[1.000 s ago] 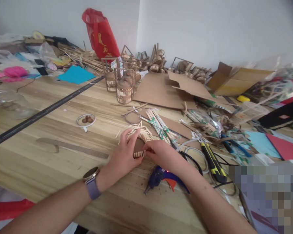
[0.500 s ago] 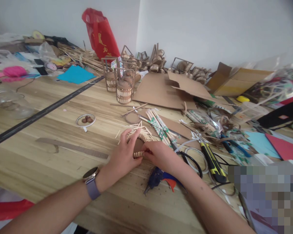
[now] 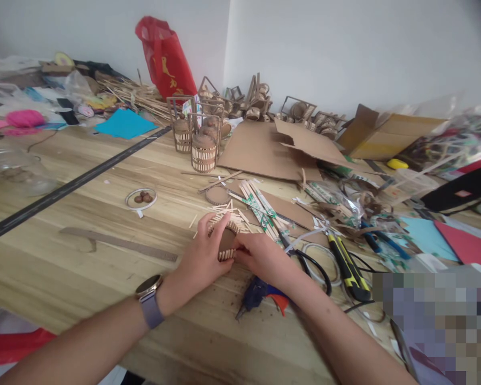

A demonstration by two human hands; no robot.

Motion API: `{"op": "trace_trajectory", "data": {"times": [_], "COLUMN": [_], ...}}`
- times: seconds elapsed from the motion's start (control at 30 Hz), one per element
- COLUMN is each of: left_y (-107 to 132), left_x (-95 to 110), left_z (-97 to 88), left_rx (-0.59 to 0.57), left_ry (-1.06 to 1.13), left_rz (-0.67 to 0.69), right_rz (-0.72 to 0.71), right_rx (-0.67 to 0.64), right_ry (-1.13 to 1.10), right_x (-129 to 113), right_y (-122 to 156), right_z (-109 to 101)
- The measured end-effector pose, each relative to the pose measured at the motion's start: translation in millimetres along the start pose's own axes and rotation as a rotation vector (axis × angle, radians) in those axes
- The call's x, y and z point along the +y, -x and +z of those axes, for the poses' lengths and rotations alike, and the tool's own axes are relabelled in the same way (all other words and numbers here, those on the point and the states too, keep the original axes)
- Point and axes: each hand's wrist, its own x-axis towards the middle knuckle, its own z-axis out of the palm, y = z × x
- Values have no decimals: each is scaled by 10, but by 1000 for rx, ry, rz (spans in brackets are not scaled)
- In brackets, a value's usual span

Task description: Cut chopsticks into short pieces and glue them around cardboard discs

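Note:
A small round cardboard basket point(image 3: 226, 243) with short pale wooden sticks lining its wall sits between my hands on the wooden table. My left hand point(image 3: 203, 248), with a watch on the wrist, curves around its left side, thumb at the near wall and a finger over the far rim. The fingers of my right hand point(image 3: 256, 254) are pinched at the right edge of the wall; whether a stick is between them is hidden. Loose wooden sticks point(image 3: 240, 218) lie just behind the basket. A blue glue gun point(image 3: 253, 295) rests under my right forearm.
Finished lidded baskets with handles point(image 3: 204, 152) stand farther back. A cardboard strip point(image 3: 120, 243) and a white ring with brown balls point(image 3: 140, 199) lie left. On the right are a yellow-black utility knife point(image 3: 349, 267), cables, blue-handled pliers point(image 3: 388, 243) and cardboard sheets point(image 3: 260, 149).

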Motion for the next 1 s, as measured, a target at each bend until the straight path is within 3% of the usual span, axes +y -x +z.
{"op": "trace_trajectory", "data": {"times": [0.37,0.57,0.8,1.0], "left_y": [-3,-22,5,27], "left_x": [-40,-63,-10,30], "left_z": [-41,-113,-115,-77], "left_rx": [-50,-71,-16,16], "left_ry": [38,53,19,-18], "left_rz": [-2,-29,-107,-120], "right_rz": [-9,31,228,228], "right_rx": [-6,146,-95,-243], "right_ry": [1,34,155,102], "right_x": [-21,98,338,392], "right_y": [20,250,740,856], "right_z": [-38,-221,-350,-286]}}
